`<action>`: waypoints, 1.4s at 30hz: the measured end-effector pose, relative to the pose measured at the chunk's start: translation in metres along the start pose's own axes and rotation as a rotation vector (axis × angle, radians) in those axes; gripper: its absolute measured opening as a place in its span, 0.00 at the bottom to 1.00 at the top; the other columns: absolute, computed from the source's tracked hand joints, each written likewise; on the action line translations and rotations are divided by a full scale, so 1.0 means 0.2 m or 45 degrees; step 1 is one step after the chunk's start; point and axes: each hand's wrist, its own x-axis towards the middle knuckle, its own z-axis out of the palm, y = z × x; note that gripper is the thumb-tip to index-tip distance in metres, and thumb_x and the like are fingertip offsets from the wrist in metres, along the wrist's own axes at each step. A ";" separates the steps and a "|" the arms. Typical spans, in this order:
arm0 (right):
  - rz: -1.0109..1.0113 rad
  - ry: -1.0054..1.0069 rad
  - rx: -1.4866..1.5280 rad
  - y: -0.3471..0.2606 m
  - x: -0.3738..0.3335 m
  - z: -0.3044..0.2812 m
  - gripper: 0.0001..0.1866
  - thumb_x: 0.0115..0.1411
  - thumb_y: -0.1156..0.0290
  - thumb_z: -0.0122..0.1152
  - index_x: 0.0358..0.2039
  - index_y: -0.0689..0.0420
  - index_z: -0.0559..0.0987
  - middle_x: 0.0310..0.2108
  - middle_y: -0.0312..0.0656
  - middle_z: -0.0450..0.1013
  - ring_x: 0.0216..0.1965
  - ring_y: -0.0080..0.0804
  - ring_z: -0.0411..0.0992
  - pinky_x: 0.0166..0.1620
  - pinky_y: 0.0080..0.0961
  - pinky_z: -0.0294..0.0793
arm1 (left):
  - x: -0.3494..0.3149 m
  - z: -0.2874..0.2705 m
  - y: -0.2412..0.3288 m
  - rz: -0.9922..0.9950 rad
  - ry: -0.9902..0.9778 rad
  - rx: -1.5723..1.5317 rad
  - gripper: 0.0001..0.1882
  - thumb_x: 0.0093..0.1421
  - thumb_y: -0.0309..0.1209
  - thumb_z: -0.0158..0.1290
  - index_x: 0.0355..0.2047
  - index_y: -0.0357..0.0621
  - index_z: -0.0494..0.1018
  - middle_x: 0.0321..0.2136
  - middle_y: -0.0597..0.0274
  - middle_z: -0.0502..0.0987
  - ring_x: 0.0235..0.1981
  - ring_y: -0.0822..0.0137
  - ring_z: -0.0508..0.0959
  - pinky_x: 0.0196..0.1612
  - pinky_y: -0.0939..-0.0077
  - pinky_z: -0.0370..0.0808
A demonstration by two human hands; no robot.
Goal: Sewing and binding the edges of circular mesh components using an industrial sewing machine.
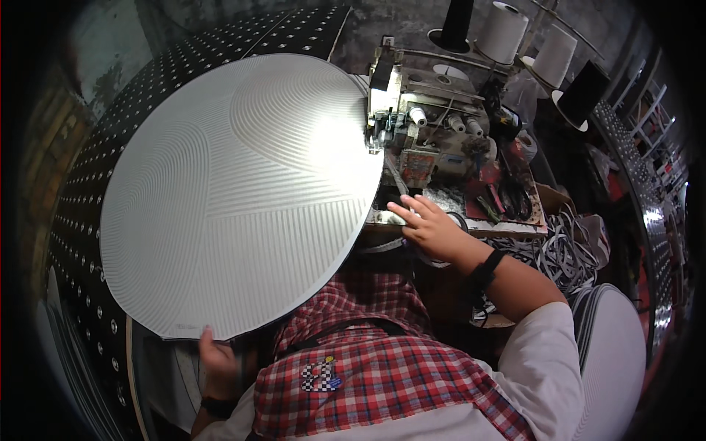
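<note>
- Behind the bench, a rough grey wall (360,37) is closing off the room.
- A black tabletop (81,220) with rows of pale dots is spreading under the work.
- A round, pale ribbed panel (228,184) is lying over that tabletop, hiding much of it; its right edge is meeting the lit head of a sewing machine (445,110), where glare is washing out the ribs.
- That machine is standing to the right, blocking part of the view behind.
- A stack of ribbed panels (614,360) is leaning at the lower right.
- A cardboard box (497,320) is holding a tangle of grey and white strips (551,250).
- White cones (502,33) and black cones (581,92) of thread are standing beyond the machine.
- The right hand (430,226) is holding its fingers loosely spread beside a narrow strip (396,178); whether they are touching, I cannot tell.
- The left hand (218,358), slightly blurred, is pinching the panel's lower rim, thumb showing on top.
- Small hand tools (491,202) are resting on red material right of the machine.
</note>
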 end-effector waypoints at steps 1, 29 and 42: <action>-0.092 -0.040 -0.062 0.01 0.00 0.03 0.07 0.43 0.69 0.49 0.24 0.56 0.72 0.49 0.44 0.60 0.52 0.40 0.56 0.54 0.36 0.53 | 0.04 0.13 0.13 -0.025 0.102 -0.282 0.21 0.53 0.29 0.40 0.47 0.32 0.57 0.44 0.55 0.64 0.45 0.63 0.66 0.50 0.68 0.61; 0.173 -0.326 0.984 -0.49 -0.18 0.19 0.12 0.45 0.66 0.55 0.27 0.56 0.65 0.23 0.43 0.66 0.28 0.44 0.68 0.29 0.34 0.68 | 0.07 0.05 0.12 -0.108 0.258 -0.764 0.20 0.47 0.14 0.33 0.43 0.24 0.57 0.41 0.43 0.62 0.47 0.52 0.63 0.53 0.64 0.53; 0.252 -0.266 0.819 -0.40 -0.10 0.11 0.15 0.43 0.75 0.53 0.35 0.54 0.69 0.28 0.43 0.67 0.33 0.42 0.67 0.35 0.33 0.67 | -0.05 0.07 0.13 0.207 -0.234 1.164 0.11 0.56 0.22 0.33 0.35 0.29 0.63 0.32 0.52 0.68 0.42 0.63 0.69 0.44 0.75 0.66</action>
